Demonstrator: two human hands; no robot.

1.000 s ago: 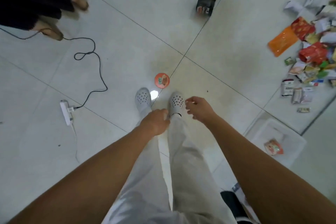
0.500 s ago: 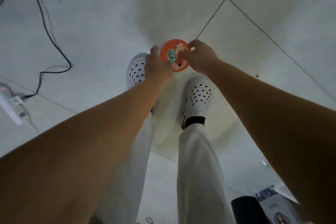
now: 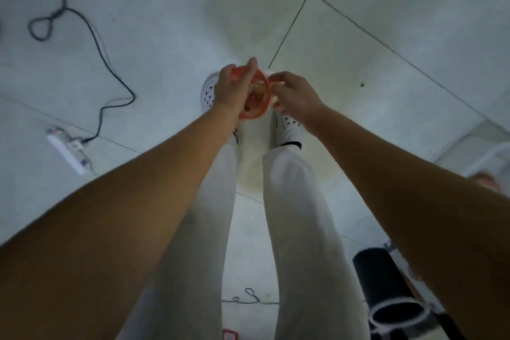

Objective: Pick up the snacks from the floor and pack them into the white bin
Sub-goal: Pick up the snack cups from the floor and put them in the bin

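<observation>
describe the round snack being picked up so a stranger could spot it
Follow the two bare arms down to the white shoes. Between the left hand and right hand sits a round red-orange snack cup, the only brightly coloured thing against pale tiles.

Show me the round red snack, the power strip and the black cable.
Snack (image 3: 255, 107): head view, lower part of its red lid, between both hands.
Power strip (image 3: 66, 150): head view, middle of its white body.
Cable (image 3: 110, 69): head view, mid-run on the floor.

You stand on a pale tiled floor (image 3: 386, 8) in white perforated shoes (image 3: 207, 92). A black cable (image 3: 91, 30) runs to a white power strip (image 3: 67, 149) at your left. A black tube (image 3: 386, 284) lies at your lower right.
</observation>
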